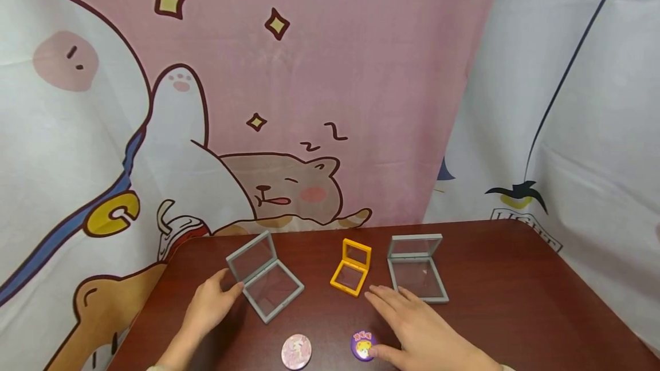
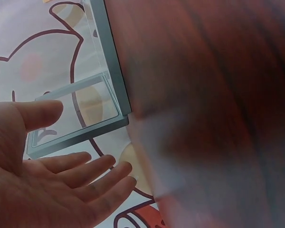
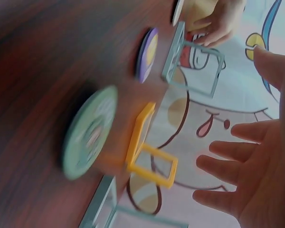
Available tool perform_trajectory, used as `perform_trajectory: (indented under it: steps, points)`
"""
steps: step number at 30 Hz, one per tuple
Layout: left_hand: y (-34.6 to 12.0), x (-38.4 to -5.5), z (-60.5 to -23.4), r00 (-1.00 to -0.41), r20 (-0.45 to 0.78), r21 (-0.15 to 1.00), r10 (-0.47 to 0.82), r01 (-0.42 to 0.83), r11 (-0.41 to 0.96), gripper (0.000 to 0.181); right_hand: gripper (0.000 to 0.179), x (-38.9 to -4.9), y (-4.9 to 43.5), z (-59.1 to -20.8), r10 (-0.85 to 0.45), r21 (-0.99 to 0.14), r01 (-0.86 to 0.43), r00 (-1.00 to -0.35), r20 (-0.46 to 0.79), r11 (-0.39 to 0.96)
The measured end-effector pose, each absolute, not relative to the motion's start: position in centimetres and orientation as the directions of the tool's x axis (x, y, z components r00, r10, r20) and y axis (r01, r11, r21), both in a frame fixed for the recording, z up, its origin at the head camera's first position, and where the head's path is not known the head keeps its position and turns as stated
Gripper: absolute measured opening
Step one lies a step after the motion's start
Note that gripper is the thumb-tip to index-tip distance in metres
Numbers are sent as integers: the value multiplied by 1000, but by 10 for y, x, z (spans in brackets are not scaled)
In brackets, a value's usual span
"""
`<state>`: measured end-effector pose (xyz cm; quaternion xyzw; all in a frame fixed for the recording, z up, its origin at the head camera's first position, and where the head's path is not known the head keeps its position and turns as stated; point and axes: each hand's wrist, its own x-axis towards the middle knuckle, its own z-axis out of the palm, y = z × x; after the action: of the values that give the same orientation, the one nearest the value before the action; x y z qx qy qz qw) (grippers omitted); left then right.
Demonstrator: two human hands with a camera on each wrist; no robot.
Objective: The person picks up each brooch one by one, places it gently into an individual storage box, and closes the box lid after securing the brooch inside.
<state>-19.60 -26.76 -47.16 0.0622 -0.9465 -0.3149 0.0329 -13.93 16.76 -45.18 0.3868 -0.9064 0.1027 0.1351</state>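
grey case [image 1: 274, 289] beside the left hand [image 1: 208, 304] faces near-right, its hinge [image 1: 262, 273] diagonal.

One high, wide view and two close, sideways ones.
The head camera looks forward and down over the counter [image 1: 515, 302], with the printed cloth [image 1: 392, 73] filling its upper part. The left wrist camera sits close by the left hand [image 2: 52, 190], its picture turned so the counter stands at the right; it shares the left grey frame [image 1: 260, 272] with the head view. The right wrist camera, turned the opposite way, looks low past the right hand [image 3: 261, 171], sharing the yellow frame [image 1: 354, 266] and purple badge [image 1: 364, 343] with the head view.
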Motion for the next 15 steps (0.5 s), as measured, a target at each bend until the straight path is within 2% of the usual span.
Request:
perform_trajectory:
  steps: [7, 15]
  points:
    - [-268, -204, -475, -990, 71, 617, -123, -53, 785, 55, 77, -144, 138, -453, -716, -102, -781, -610, 340, 617]
    - [-269, -210, -480, -989, 101, 640, -110, -20, 768, 42, 72, -148, 112, -461, -768, -134, -806, -590, 247, 576]
